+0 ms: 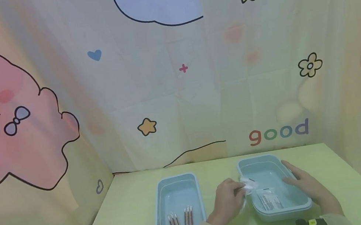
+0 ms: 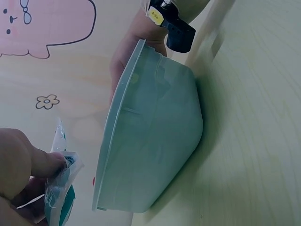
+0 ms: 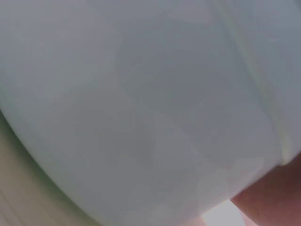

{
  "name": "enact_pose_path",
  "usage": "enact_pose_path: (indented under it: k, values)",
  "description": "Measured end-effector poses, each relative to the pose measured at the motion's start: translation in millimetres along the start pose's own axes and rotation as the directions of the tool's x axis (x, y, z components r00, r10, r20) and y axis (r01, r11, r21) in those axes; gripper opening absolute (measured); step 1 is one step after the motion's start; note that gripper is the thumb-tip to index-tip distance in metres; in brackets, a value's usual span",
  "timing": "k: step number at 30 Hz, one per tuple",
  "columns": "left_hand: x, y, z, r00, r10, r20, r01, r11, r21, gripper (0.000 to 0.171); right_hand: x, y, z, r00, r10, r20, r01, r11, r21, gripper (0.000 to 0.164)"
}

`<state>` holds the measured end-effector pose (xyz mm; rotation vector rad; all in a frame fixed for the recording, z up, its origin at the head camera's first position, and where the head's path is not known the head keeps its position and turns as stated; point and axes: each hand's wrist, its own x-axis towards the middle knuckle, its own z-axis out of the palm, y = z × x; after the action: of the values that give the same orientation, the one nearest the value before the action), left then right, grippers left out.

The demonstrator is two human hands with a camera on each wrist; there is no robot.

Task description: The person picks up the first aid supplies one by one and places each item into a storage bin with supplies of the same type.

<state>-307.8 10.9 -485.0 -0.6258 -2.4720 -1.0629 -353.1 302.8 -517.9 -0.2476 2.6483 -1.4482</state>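
Observation:
My left hand pinches a small, crumpled clear plastic packet beside the left rim of the right-hand blue tub. In the left wrist view, the packet shows white and teal parts between thumb and fingers; what it contains is unclear. My right hand grips the right rim of the same tub, the thumb over the inside. A clear packet with white printing lies in the tub's near end. The right wrist view is filled by the tub's outer wall.
Left of my hands stands a second blue tub holding several slim brown sticks with pale tips. Both tubs sit on a pale yellow-green table. A printed curtain hangs behind it. A dark wrist device is strapped near my right sleeve.

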Motion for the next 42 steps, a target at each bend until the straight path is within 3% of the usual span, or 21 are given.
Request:
enact_pose_path:
  k: [15,42]
  values:
    - [3.0,1.6,4.2,0.999,-0.023,0.048,0.023,1.000,0.000,0.015,2.2,4.1,0.1,1.000,-0.003,-0.003,0.003,1.000,-0.024,0.079]
    - [3.8,8.3,10.1,0.994,0.019,0.111,-0.018,1.000,-0.010,0.017,2.1,1.6,1.3,1.000,0.021,0.015,-0.021,0.999,-0.031,0.079]
